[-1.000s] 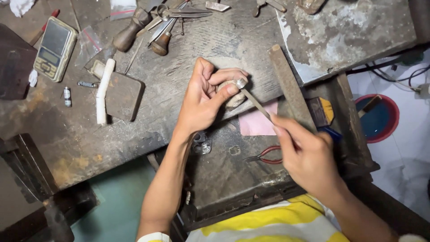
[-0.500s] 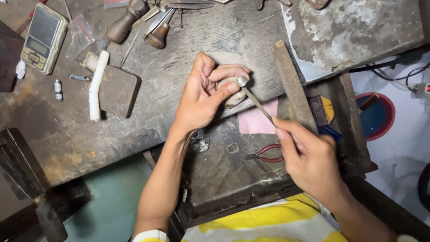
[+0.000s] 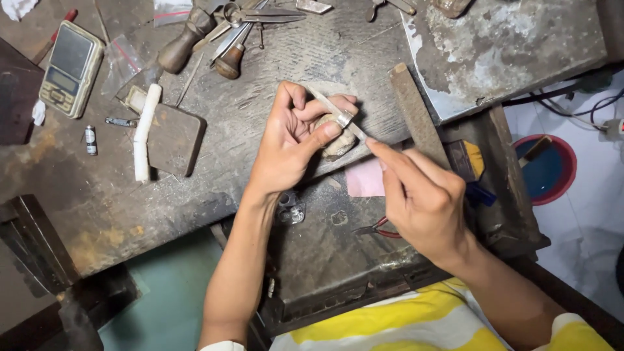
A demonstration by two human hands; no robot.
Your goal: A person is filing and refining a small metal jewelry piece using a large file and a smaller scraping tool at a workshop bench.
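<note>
Pushed forward since before, the needle file (image 3: 338,112) crosses the metal ring (image 3: 343,119) pinched by the left hand (image 3: 292,146); right hand (image 3: 422,195) grips its handle. Flat file (image 3: 416,114) and pink paper (image 3: 365,179) lie beside.

Shiny metal ring (image 3: 343,119), thin steel file (image 3: 331,107); scarred, matt wooden bench (image 3: 214,175), dull scratched metal plate (image 3: 507,45)

Scarred wooden workbench (image 3: 214,156) (teal floor (image 3: 169,292))

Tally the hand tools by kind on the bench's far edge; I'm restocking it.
Wooden-handled tools: 2
Scissors: 1
Pocket scale: 1
Large flat file: 1
Total: 5
</note>
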